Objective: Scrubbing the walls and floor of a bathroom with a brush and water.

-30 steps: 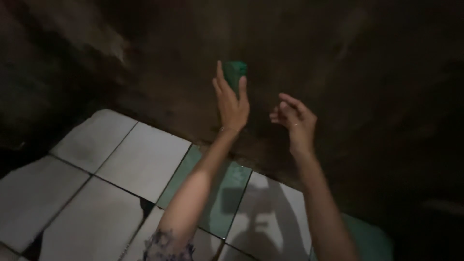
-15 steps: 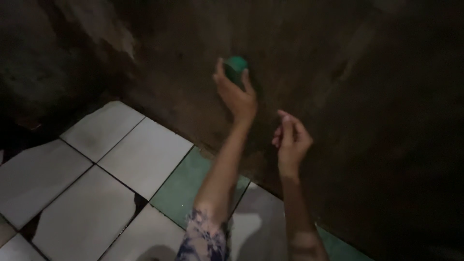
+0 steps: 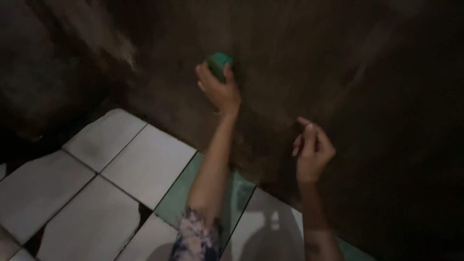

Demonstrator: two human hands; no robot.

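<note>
Dark, stained wall (image 3: 299,53) rises above our white and green floor tiles (image 3: 145,159). Our left hand (image 3: 220,89) presses a green sponge (image 3: 218,63) to it, mid-scrub; the right hand (image 3: 313,152) hangs loosely curled, holding nothing. Firm pressure seems needed.

White and green tiled floor (image 3: 121,164), with cracked tiles.

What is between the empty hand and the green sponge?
In the head view, only bare dark wall lies between the right hand and the green sponge in the left hand.
</note>
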